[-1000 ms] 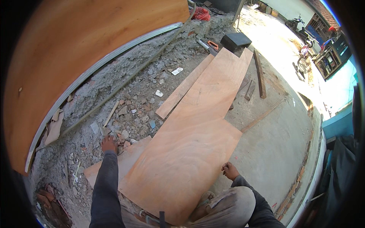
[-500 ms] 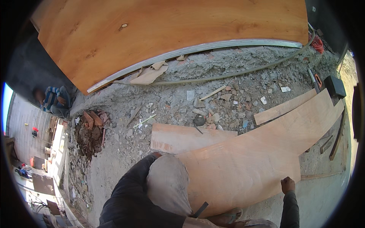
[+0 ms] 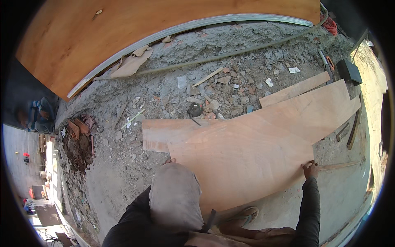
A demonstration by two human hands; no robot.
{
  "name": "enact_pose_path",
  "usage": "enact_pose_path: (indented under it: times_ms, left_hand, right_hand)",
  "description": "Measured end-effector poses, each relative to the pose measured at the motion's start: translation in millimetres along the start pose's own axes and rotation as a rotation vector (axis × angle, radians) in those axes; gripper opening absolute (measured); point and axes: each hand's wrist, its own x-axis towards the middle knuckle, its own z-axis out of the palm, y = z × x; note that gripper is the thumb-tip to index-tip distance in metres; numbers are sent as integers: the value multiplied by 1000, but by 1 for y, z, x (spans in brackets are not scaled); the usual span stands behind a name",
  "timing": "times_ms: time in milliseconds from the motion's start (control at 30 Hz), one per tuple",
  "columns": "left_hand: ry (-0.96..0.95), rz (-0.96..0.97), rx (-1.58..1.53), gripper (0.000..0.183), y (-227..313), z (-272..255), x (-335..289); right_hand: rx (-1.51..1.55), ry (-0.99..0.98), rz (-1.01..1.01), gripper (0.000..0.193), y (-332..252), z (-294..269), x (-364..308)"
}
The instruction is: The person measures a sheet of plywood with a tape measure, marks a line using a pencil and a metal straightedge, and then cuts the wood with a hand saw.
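Note:
A large thin plywood sheet [image 3: 242, 164] lies low in front of me, its far edge overlapping narrower plywood strips. At its left edge my left hand [image 3: 170, 160] shows only its fingertips, closed on the edge; my raised knee in grey trousers [image 3: 175, 193] hides the rest. My right hand [image 3: 310, 169] grips the right edge, thumb and fingers at the border. One plywood strip [image 3: 154, 135] sticks out beyond the sheet's far left corner. Another strip [image 3: 294, 89] lies past its far right side.
Broken rubble [image 3: 230, 86] covers the ground beyond the sheet. A small black round object [image 3: 195, 109] with a tail lies there. A hose [image 3: 230, 54] runs below an orange-brown panel [image 3: 164, 12]. A black box [image 3: 349, 71] stands far right. Another person [image 3: 41, 114] sits far left.
The sheet has slid slightly away from me over the left strip. My right hand has gone from a fist on the sheet to gripping its right edge. The whole view has shifted.

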Motion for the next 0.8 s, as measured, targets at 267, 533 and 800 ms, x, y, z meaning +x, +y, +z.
enact_pose_path:
  times_ms: [267, 533, 800]
  left_hand:
    - [294, 339, -39, 43, 149, -31, 56]
    - [683, 12, 179, 63, 156, -153, 163]
    - [659, -412, 439, 105, 105, -139, 91]
  right_hand:
    - [-29, -199, 75, 106, -37, -22, -7]
    - [131, -355, -147, 78, -144, 24, -75]
    - [-25, -512, -416, 50, -234, 101, -186]
